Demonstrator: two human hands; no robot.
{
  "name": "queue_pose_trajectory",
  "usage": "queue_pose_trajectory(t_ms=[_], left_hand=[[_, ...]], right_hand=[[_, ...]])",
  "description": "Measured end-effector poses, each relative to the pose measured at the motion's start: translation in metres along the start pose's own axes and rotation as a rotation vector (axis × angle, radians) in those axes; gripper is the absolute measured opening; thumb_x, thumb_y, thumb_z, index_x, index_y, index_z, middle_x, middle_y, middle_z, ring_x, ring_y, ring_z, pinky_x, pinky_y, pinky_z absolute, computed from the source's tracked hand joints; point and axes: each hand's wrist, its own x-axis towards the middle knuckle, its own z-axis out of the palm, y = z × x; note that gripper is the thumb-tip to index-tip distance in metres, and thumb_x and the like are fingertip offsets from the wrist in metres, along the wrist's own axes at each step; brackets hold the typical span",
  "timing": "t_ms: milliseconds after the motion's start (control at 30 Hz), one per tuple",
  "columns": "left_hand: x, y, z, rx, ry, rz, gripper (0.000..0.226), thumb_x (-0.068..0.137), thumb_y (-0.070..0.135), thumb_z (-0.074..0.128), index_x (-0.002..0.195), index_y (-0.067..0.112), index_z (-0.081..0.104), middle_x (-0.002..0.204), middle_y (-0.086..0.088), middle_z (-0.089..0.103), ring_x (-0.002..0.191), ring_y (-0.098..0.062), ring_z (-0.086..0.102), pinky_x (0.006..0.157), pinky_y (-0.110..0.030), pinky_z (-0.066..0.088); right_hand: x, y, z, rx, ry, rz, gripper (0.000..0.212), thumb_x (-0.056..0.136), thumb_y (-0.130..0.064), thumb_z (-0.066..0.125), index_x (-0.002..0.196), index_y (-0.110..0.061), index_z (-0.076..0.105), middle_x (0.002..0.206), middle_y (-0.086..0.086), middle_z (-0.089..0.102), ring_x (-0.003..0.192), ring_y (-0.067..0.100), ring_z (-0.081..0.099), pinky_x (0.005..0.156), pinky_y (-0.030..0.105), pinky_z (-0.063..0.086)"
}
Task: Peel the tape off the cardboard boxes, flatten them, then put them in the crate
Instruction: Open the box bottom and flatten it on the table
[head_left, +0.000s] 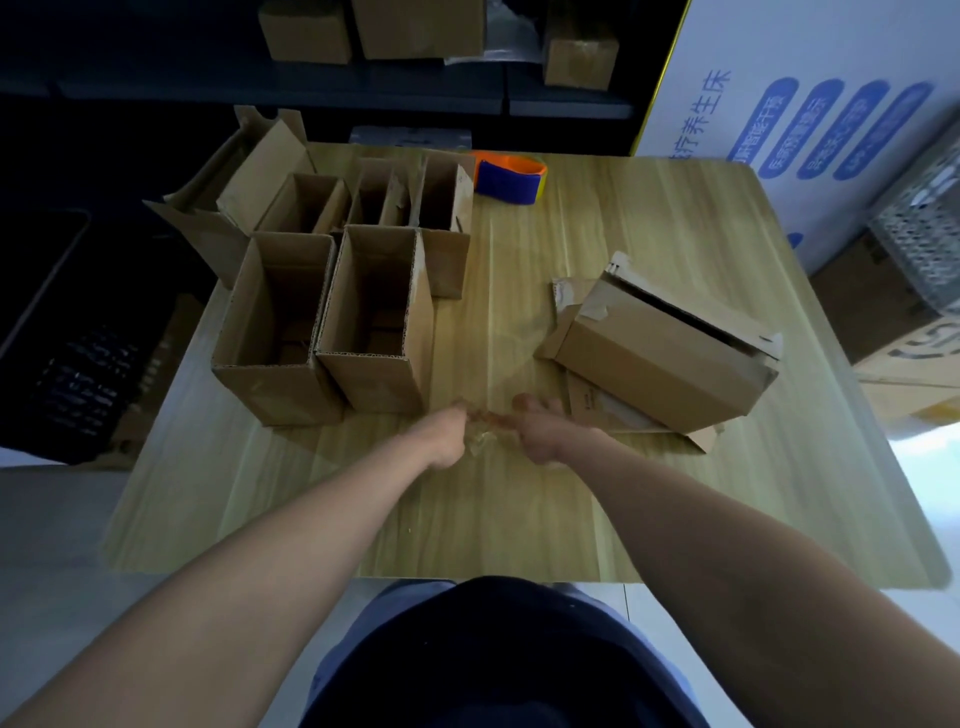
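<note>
Both hands meet over the middle of the wooden table (519, 519). My left hand (445, 435) and my right hand (540, 428) each pinch a crumpled piece of clear tape (483, 434) between them. A cardboard box (660, 353) lies on its side to the right, with tape scraps on its flaps and a flat piece of cardboard under it. Two open upright boxes (322, 322) stand to the left, with several more open boxes (363, 208) behind them. A dark crate (78, 384) holding flat cardboard sits on the floor at the left.
An orange and blue tape dispenser (511, 179) lies at the table's far edge. Shelves with more boxes (415, 31) run along the back. A white printed board (810, 130) and a perforated grey bin (924, 228) stand at the right.
</note>
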Motion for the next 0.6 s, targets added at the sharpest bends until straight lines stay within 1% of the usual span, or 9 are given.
queue_pose_trajectory(t_ms=[67, 133, 233, 300, 333, 400, 467, 533, 600], left_hand=[[0.004, 0.000, -0.002, 0.007, 0.014, -0.014, 0.048, 0.092, 0.000, 0.040, 0.139, 0.006, 0.035, 0.137, -0.012, 0.049, 0.122, -0.028, 0.050, 0.100, -0.036, 0.043], [0.009, 0.002, -0.002, -0.006, 0.022, -0.015, 0.049, 0.093, 0.000, 0.040, 0.141, 0.006, 0.033, 0.139, -0.011, 0.049, 0.124, -0.028, 0.049, 0.102, -0.036, 0.041], [0.010, 0.001, -0.002, -0.052, 0.019, 0.001, 0.056, 0.094, 0.001, 0.041, 0.147, 0.010, 0.025, 0.141, -0.010, 0.046, 0.126, -0.027, 0.047, 0.104, -0.034, 0.040], [0.008, -0.001, -0.002, -0.123, 0.032, 0.030, 0.061, 0.095, 0.003, 0.041, 0.149, 0.019, 0.019, 0.142, -0.008, 0.045, 0.123, -0.026, 0.050, 0.098, -0.033, 0.043], [0.006, -0.001, -0.002, -0.160, 0.049, 0.048, 0.062, 0.095, 0.003, 0.041, 0.148, 0.025, 0.017, 0.142, -0.007, 0.045, 0.116, -0.026, 0.055, 0.090, -0.034, 0.047], [0.004, -0.001, -0.001, -0.188, 0.100, 0.082, 0.065, 0.096, 0.003, 0.042, 0.145, 0.036, 0.015, 0.143, -0.008, 0.041, 0.084, -0.023, 0.064, 0.065, -0.031, 0.053], [0.004, -0.003, 0.001, -0.199, 0.145, 0.104, 0.069, 0.095, 0.002, 0.043, 0.142, 0.043, 0.013, 0.148, -0.010, 0.027, 0.058, -0.015, 0.054, 0.046, -0.023, 0.047], [0.003, -0.003, 0.001, -0.196, 0.173, 0.118, 0.069, 0.094, 0.003, 0.044, 0.140, 0.045, 0.014, 0.149, -0.009, 0.021, 0.064, -0.016, 0.058, 0.051, -0.025, 0.051], [0.002, -0.002, -0.002, -0.191, 0.249, 0.138, 0.065, 0.094, 0.004, 0.045, 0.139, 0.042, 0.018, 0.145, -0.007, 0.032, 0.084, -0.018, 0.059, 0.059, -0.028, 0.050]], right_hand=[[0.000, 0.002, -0.002, 0.139, 0.065, -0.075, 0.063, 0.092, -0.003, 0.034, 0.141, -0.043, 0.035, 0.149, 0.004, 0.033, 0.134, 0.033, 0.030, 0.108, 0.040, 0.029], [-0.003, 0.000, -0.003, 0.337, 0.203, -0.084, 0.047, 0.090, -0.008, 0.042, 0.130, -0.029, 0.057, 0.135, 0.006, 0.053, 0.123, 0.028, 0.048, 0.099, 0.030, 0.039], [-0.007, 0.005, -0.007, 0.401, 0.283, -0.083, 0.044, 0.087, -0.004, 0.040, 0.117, -0.021, 0.067, 0.129, 0.004, 0.059, 0.120, 0.024, 0.052, 0.099, 0.027, 0.039], [-0.008, 0.008, -0.013, 0.308, 0.230, -0.097, 0.049, 0.088, -0.002, 0.035, 0.122, -0.024, 0.063, 0.136, 0.004, 0.054, 0.125, 0.025, 0.048, 0.103, 0.030, 0.037], [-0.009, 0.008, -0.017, 0.269, 0.186, -0.092, 0.051, 0.090, -0.003, 0.033, 0.128, -0.026, 0.058, 0.140, 0.005, 0.049, 0.129, 0.026, 0.043, 0.106, 0.032, 0.035], [-0.011, 0.005, -0.021, 0.177, 0.107, -0.094, 0.056, 0.092, -0.004, 0.031, 0.139, -0.033, 0.044, 0.148, 0.005, 0.037, 0.135, 0.028, 0.033, 0.110, 0.038, 0.032], [-0.013, 0.001, -0.021, 0.046, 0.041, -0.117, 0.062, 0.093, -0.002, 0.031, 0.144, -0.037, 0.031, 0.153, 0.003, 0.028, 0.138, 0.030, 0.025, 0.110, 0.044, 0.030], [-0.016, -0.002, -0.022, -0.037, -0.003, -0.106, 0.069, 0.092, 0.002, 0.032, 0.147, -0.039, 0.022, 0.154, 0.002, 0.022, 0.138, 0.032, 0.021, 0.109, 0.048, 0.030], [-0.019, -0.001, -0.027, -0.038, 0.023, -0.084, 0.068, 0.091, 0.003, 0.031, 0.148, -0.034, 0.024, 0.153, 0.007, 0.026, 0.135, 0.033, 0.029, 0.106, 0.045, 0.036]])
